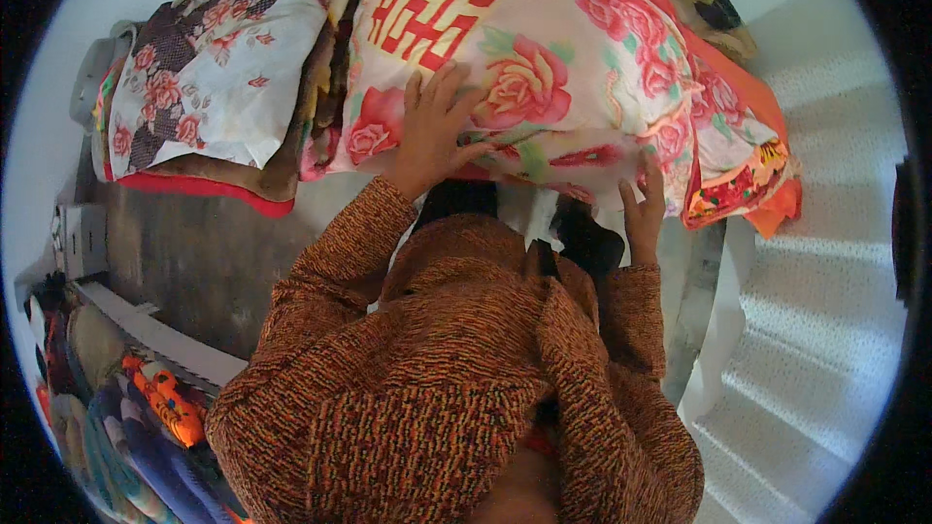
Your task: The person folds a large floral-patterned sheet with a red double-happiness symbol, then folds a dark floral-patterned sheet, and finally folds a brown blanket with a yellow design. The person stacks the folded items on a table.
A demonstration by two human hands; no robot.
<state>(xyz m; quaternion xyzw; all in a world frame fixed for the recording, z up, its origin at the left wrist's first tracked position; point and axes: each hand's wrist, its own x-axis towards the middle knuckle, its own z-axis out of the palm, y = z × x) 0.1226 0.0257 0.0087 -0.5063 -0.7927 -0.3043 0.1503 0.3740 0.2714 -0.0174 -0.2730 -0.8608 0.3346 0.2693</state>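
A thick pink bedding bundle, printed with roses and a large red emblem, lies in front of me; it looks like a folded quilt. My left hand rests on its near left part, fingers stretched toward the emblem and thumb out to the side. At the near right edge of the bundle is my right hand, thumb and fingers apart. Its fingertips are up against the hanging fabric, and I see no fold pinched in them.
Left of the bundle lies a folded brown and white floral blanket above a red edge. An orange cloth sticks out at right, beside a pale pleated curtain-like surface. Piled clothes sit at lower left.
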